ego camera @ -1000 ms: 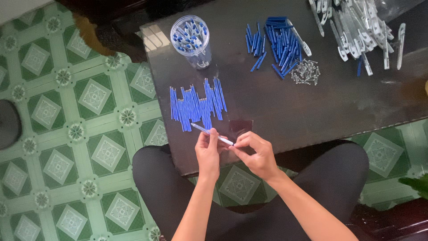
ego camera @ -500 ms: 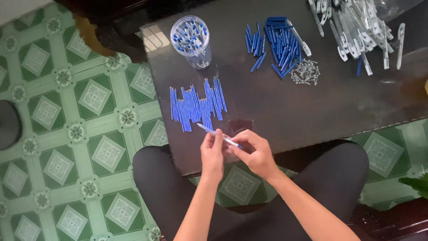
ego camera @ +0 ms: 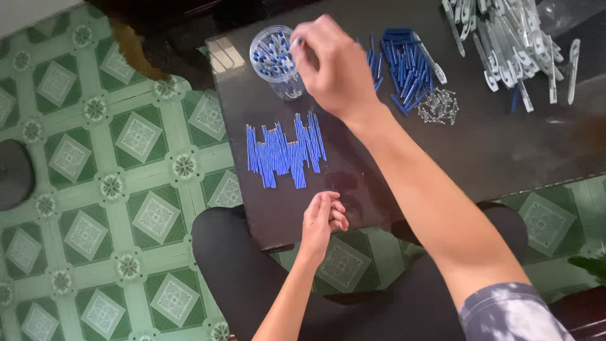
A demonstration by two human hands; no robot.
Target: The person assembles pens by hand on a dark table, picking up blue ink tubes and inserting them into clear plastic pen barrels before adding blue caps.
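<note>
The right hand [ego camera: 338, 66] hovers over the clear cup [ego camera: 278, 58], fingers pinched narrow (contents hidden). The left hand [ego camera: 323, 218], loosely curled and seemingly empty, rests below the blue refill row [ego camera: 285, 150]. A careless knock might tip the cup.

Your right arm shows a short sleeve [ego camera: 511, 312] at the lower edge of the view, grey-lilac with a pale mottled, tie-dye-like pattern; below its hem the forearm is bare to the wrist; your right hand [ego camera: 331, 63] wears no glove, ring or watch that can be seen; your left hand [ego camera: 322, 218] and its forearm are bare too, with no sleeve in view; your legs are covered in plain black trousers [ego camera: 252, 278], smooth and unpatterned.
</note>
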